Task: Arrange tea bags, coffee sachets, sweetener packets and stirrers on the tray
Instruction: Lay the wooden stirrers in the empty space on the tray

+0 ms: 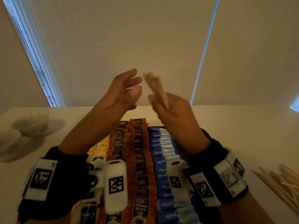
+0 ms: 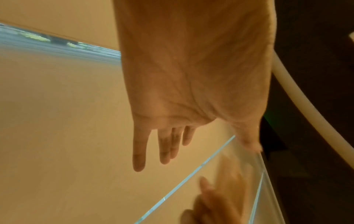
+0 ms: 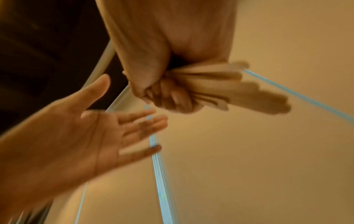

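Wrist bands sit nearest, and past them the right hand (image 1: 169, 109) squeezes a bunch of wooden stirrers (image 1: 156, 88) pointing up and far, while the left hand (image 1: 124, 89), fingers spread, waits just left, above the tray (image 1: 178, 143).

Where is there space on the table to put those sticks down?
Bare table lies right of the tray, behind the loose stirrers. More lies between the cups and the tray. The tray is crowded: coffee sachets and sweetener packets in packed rows.
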`<control>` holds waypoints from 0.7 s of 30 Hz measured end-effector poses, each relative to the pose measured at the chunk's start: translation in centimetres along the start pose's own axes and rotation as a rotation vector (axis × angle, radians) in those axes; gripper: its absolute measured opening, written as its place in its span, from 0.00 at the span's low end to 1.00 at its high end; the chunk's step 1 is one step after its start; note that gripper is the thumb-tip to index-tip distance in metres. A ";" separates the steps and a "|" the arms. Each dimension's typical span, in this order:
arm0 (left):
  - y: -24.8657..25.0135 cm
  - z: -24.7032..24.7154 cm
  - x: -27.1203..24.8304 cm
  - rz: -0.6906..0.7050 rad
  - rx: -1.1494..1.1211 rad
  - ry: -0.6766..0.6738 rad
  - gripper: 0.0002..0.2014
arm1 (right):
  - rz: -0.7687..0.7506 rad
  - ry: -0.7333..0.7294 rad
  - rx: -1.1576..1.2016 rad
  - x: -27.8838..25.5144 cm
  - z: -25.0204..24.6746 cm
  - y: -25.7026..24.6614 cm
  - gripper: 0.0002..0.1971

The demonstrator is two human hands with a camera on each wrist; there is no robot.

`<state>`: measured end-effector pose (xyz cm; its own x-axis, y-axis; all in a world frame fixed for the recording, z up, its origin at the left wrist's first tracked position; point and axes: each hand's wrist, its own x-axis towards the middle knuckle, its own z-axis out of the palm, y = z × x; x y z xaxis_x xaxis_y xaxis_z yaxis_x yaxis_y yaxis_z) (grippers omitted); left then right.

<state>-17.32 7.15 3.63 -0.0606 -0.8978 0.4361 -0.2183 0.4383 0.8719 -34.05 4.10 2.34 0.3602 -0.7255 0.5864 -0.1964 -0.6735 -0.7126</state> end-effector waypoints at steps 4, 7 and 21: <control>-0.6 0.6 -1.2 -0.061 0.353 -0.225 0.44 | 0.117 0.198 0.562 0.2 -0.3 -0.6 0.22; -0.6 1.9 -1.6 -0.157 0.352 -0.333 0.43 | 0.188 0.221 0.730 0.2 0.8 -1.2 0.25; -0.3 1.1 -1.6 -0.200 0.672 -0.345 0.11 | 0.432 0.064 0.859 0.4 0.1 -0.9 0.15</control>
<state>-18.22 8.37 2.41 -0.2336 -0.9677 0.0947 -0.7932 0.2459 0.5571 -33.60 4.38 3.17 0.3575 -0.9103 0.2088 0.4431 -0.0315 -0.8959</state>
